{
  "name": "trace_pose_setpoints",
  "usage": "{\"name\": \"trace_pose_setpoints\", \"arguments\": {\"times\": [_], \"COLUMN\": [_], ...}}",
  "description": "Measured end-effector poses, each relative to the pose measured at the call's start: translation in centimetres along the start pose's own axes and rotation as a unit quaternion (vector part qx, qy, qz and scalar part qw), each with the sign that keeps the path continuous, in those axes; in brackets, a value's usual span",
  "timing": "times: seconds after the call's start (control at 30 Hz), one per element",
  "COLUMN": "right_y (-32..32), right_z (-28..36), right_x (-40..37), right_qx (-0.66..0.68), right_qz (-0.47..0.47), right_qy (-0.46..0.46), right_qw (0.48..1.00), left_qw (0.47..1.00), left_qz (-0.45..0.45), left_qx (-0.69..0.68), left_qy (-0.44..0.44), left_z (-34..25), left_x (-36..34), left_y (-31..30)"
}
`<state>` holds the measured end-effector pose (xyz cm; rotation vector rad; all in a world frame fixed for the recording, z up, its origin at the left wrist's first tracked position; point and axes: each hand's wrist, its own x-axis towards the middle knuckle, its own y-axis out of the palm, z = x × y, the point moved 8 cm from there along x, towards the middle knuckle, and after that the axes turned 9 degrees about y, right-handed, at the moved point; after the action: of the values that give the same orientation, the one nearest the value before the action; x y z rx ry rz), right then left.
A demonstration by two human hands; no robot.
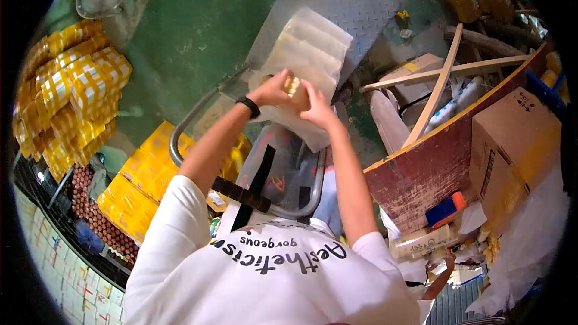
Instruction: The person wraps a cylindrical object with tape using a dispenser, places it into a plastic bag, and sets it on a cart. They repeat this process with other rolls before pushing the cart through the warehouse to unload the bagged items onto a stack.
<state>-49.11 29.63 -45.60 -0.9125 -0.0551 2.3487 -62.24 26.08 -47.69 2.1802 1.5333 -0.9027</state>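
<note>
My left hand (272,91), with a black band on its wrist, and my right hand (317,108) meet in front of me. Both hold a small gold object (293,86) between their fingers. Right behind it lies a stack of translucent plastic packs (310,48), which rests on a grey checker-plate trolley deck (343,0). What exactly the gold object is, I cannot tell. Below my arms is a clear plastic bin (283,174) with a black strap across it.
A trolley's metal handle (183,129) curves at the left. Yellow cartons (72,90) are piled far left, and yellow packs (141,174) lie nearer. To the right stand a red-brown board (421,174), wooden sticks (439,84) and a cardboard box (518,144). The floor is green.
</note>
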Motion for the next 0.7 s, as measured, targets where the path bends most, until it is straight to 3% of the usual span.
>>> {"name": "trace_pose_setpoints", "arguments": {"times": [0.07,0.23,0.33,0.4,0.5,0.53,0.57,0.6,0.63,0.67,0.7], "right_y": [2.4,2.2,1.3,-0.2,-2.7,-3.8,-5.0,-5.9,-7.3,-8.1,-7.0], "right_z": [-1.5,-3.3,-2.0,-2.0,-0.1,1.1,2.6,3.9,4.7,2.9,-4.1], "right_x": [0.8,-0.8,-1.5,-1.8,-3.5,-4.3,-5.4,-7.3,-9.1,-10.5,-11.8], "right_qx": [-0.012,-0.033,-0.04,0.026,0.204,0.279,0.353,0.389,0.424,0.349,0.237], "right_qz": [0.073,0.055,-0.001,-0.044,-0.083,-0.098,-0.113,-0.123,-0.16,-0.177,-0.149], "right_qy": [0.05,0.07,0.068,0.041,0.019,0.031,0.043,0.095,0.066,0.056,0.092], "right_qw": [0.996,0.996,0.997,0.998,0.975,0.955,0.928,0.908,0.889,0.918,0.956], "left_qw": [0.995,0.981,0.982,0.98,0.958,0.983,0.993,0.974,0.928,0.914,0.897], "left_qz": [-0.083,-0.184,-0.184,-0.139,-0.133,-0.161,-0.093,-0.022,0.049,0.076,0.103], "left_qx": [0.049,0.043,-0.028,-0.124,-0.256,-0.081,0.073,0.225,0.37,0.399,0.428], "left_qy": [0.027,-0.044,-0.041,-0.069,-0.011,0.029,0.024,0.018,0.01,-0.01,-0.031], "left_z": [-0.1,0.2,-0.6,-2.0,-1.7,-1.2,-0.4,0.7,2.1,4.1,5.4], "left_x": [-0.3,-2.2,-2.1,-2.7,-2.2,-1.6,-0.9,-0.4,-0.1,-0.2,-0.8], "left_y": [0.3,0.7,-0.3,-1.2,-3.2,-3.9,-2.8,-1.7,-0.4,1.0,2.3]}}
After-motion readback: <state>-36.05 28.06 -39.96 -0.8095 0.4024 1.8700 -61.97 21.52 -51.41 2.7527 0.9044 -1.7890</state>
